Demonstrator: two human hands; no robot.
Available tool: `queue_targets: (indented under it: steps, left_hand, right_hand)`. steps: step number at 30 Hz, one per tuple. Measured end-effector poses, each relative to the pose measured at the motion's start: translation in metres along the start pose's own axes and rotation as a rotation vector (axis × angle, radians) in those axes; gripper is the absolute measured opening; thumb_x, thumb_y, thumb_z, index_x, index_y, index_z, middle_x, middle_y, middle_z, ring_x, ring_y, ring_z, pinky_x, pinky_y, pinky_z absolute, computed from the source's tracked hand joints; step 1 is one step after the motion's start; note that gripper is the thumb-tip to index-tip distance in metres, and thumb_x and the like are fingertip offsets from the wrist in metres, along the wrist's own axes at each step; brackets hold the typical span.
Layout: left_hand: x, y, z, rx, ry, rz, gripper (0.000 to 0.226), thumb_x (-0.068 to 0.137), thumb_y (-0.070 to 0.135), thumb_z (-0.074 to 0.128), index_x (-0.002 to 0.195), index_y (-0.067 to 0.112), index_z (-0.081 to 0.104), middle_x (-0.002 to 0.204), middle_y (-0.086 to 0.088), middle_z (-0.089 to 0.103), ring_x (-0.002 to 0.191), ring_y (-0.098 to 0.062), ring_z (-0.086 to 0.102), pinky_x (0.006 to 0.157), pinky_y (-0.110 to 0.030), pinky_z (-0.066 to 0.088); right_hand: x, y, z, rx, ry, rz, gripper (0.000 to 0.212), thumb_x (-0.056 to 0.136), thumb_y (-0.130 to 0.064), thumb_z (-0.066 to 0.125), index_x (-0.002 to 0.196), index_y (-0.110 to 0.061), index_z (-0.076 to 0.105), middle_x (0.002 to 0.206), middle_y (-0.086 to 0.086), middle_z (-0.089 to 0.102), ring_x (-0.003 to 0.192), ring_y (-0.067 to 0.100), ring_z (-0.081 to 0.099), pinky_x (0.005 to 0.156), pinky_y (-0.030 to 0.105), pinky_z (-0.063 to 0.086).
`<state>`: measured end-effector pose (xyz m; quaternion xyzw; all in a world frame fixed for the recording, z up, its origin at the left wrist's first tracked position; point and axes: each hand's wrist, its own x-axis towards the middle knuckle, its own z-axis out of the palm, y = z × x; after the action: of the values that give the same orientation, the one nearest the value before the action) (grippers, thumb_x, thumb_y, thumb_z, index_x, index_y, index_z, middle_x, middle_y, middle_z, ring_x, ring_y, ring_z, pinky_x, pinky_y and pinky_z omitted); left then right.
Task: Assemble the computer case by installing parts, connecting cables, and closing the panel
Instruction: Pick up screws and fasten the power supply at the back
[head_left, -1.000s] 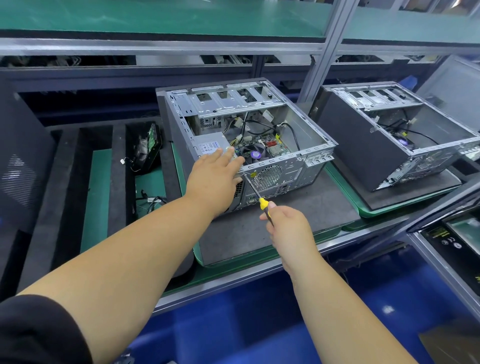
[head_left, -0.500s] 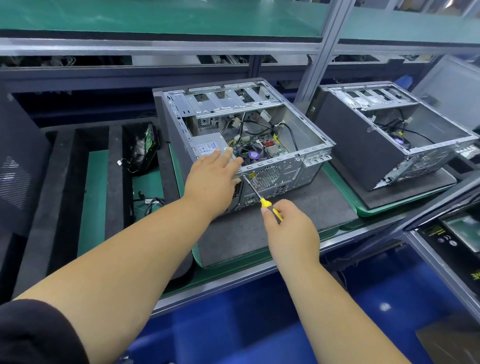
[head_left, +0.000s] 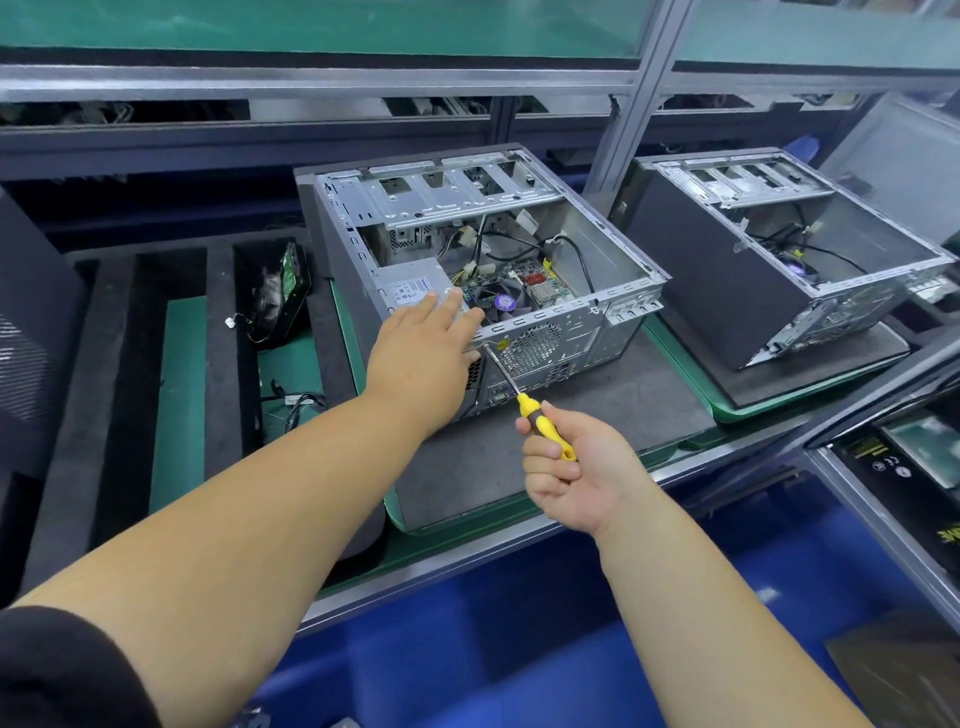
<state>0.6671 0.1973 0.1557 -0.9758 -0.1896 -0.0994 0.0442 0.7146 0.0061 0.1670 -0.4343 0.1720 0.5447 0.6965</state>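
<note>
An open metal computer case (head_left: 618, 270) lies on its side on a dark foam pad (head_left: 571, 431), its panel off. Inside sit a grey power supply (head_left: 410, 283), a motherboard with a fan (head_left: 501, 301) and black cables (head_left: 576, 254). My left hand (head_left: 423, 358) rests flat with straight fingers on the power supply and the case's rear rim. My right hand (head_left: 574, 470) grips the yellow handle of a screwdriver (head_left: 511, 384). The screwdriver's tip touches the rear panel just beside my left hand.
A second open case (head_left: 769, 270) lies on its own pad to the right. A foam rack (head_left: 111, 374) on the left holds a circuit board part (head_left: 283, 293) and loose cables (head_left: 291, 402). The bench edge (head_left: 467, 561) runs below, above a blue floor.
My right hand has turned on the screwdriver handle, palm now more upward. The left hand stays on the power supply. The tip stays at the same spot.
</note>
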Motion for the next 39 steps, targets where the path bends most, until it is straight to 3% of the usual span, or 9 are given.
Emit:
queue_targets:
  steps: [4,11,14,19,24,27,33,37,39]
  left_hand:
    - [0.0,0.0,0.001,0.01,0.007,0.002,0.05,0.103,0.041,0.034,0.151,0.028,0.027,0.162,-0.001,0.021,0.148,-0.025,0.021,0.115,-0.04,0.021]
    - [0.0,0.0,0.003,0.001,0.009,-0.011,0.05,0.103,0.041,0.037,0.15,0.028,0.031,0.161,-0.001,0.024,0.147,-0.024,0.022,0.113,-0.04,0.024]
    - [0.0,0.0,0.002,0.003,0.007,-0.007,0.049,0.103,0.04,0.037,0.15,0.028,0.031,0.161,-0.001,0.024,0.147,-0.025,0.022,0.113,-0.041,0.023]
    - [0.0,0.0,0.003,0.0,-0.002,-0.008,0.049,0.103,0.04,0.035,0.15,0.028,0.029,0.162,-0.002,0.022,0.148,-0.025,0.021,0.115,-0.041,0.021]
    - [0.0,0.001,0.002,0.01,0.003,-0.005,0.05,0.103,0.04,0.035,0.151,0.027,0.028,0.162,-0.002,0.021,0.148,-0.025,0.021,0.115,-0.04,0.021]
    - [0.0,0.001,0.001,0.004,-0.011,-0.009,0.05,0.103,0.04,0.034,0.151,0.028,0.027,0.162,-0.001,0.02,0.148,-0.025,0.02,0.116,-0.04,0.021]
    - [0.0,0.001,0.001,0.008,-0.016,-0.015,0.05,0.104,0.041,0.032,0.152,0.028,0.025,0.163,-0.001,0.019,0.149,-0.024,0.019,0.117,-0.04,0.02]
    - [0.0,0.002,0.0,0.002,-0.02,-0.02,0.05,0.104,0.041,0.032,0.151,0.028,0.026,0.163,-0.001,0.019,0.149,-0.024,0.018,0.116,-0.04,0.02]
    - [0.0,0.002,0.0,0.001,-0.018,-0.021,0.05,0.104,0.04,0.033,0.151,0.028,0.026,0.163,-0.002,0.019,0.149,-0.025,0.018,0.116,-0.04,0.02]
  right_hand:
    - [-0.001,0.006,0.004,-0.211,0.073,-0.148,0.027,0.094,-0.027,0.064,0.076,-0.008,0.058,0.06,0.001,0.043,0.038,0.006,0.026,0.034,0.017,0.02]
    - [-0.011,0.017,0.005,-1.612,0.735,-0.873,0.036,0.102,-0.051,0.041,0.084,-0.023,0.056,0.071,-0.003,0.056,0.068,0.024,0.051,0.055,0.035,0.036]
    - [-0.004,0.014,0.009,-1.437,0.64,-0.769,0.044,0.104,-0.048,0.038,0.081,-0.018,0.062,0.066,-0.003,0.057,0.064,0.022,0.052,0.055,0.034,0.036]
    - [0.002,0.007,0.014,-0.49,0.279,-0.232,0.051,0.105,-0.046,0.043,0.085,-0.007,0.07,0.048,-0.003,0.034,0.038,0.01,0.018,0.037,0.023,0.016]
    - [-0.003,-0.002,0.006,-0.11,0.026,-0.028,0.045,0.101,-0.042,0.052,0.087,-0.002,0.067,0.05,-0.003,0.035,0.035,0.006,0.022,0.032,0.018,0.018]
    - [-0.003,0.006,0.007,-0.301,0.125,-0.212,0.028,0.094,-0.032,0.065,0.079,-0.009,0.06,0.057,0.001,0.044,0.04,0.009,0.03,0.037,0.02,0.025]
    - [-0.011,0.022,0.004,-1.603,0.711,-0.89,0.027,0.101,-0.045,0.046,0.09,-0.023,0.057,0.077,-0.004,0.06,0.069,0.023,0.052,0.054,0.034,0.036]
    - [-0.006,0.019,0.008,-1.611,0.668,-0.917,0.031,0.104,-0.04,0.043,0.082,-0.019,0.053,0.07,-0.004,0.051,0.067,0.024,0.046,0.054,0.035,0.027]
    - [-0.001,0.012,0.011,-1.186,0.522,-0.71,0.038,0.103,-0.037,0.047,0.075,-0.016,0.06,0.056,-0.006,0.046,0.055,0.021,0.041,0.05,0.031,0.026]
